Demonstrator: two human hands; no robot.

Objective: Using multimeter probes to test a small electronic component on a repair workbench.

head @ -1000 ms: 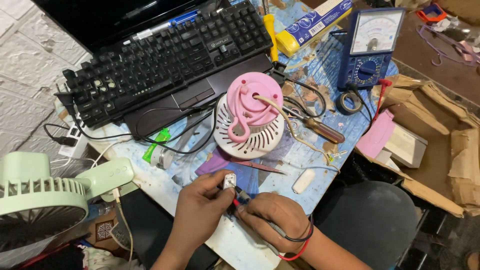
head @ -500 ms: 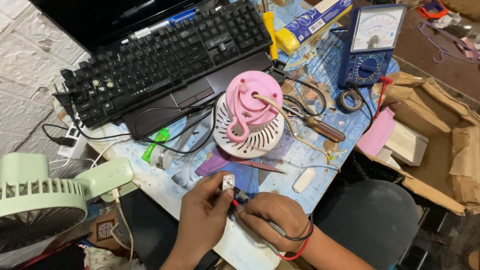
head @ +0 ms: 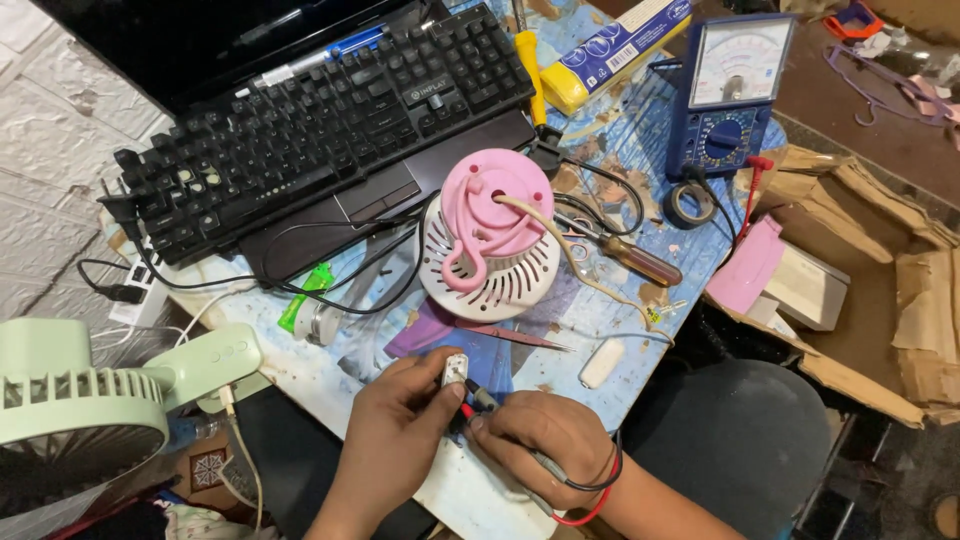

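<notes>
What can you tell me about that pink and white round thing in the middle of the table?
The pink and white round thing looks like plastic: a white slotted disc, like a small fan's grille, with a pink round housing on top. The pink part has a centre hole and a curled hook-shaped arm. A beige cable comes out of the hole. It lies flat on the blue table, below the black keyboard. Neither hand touches it.

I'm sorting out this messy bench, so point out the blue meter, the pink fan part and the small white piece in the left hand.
blue meter (head: 728, 110), head view, on its lower body by the dial.
pink fan part (head: 490, 210), head view, on its round top.
small white piece (head: 455, 370), head view, on its upper face.
</notes>
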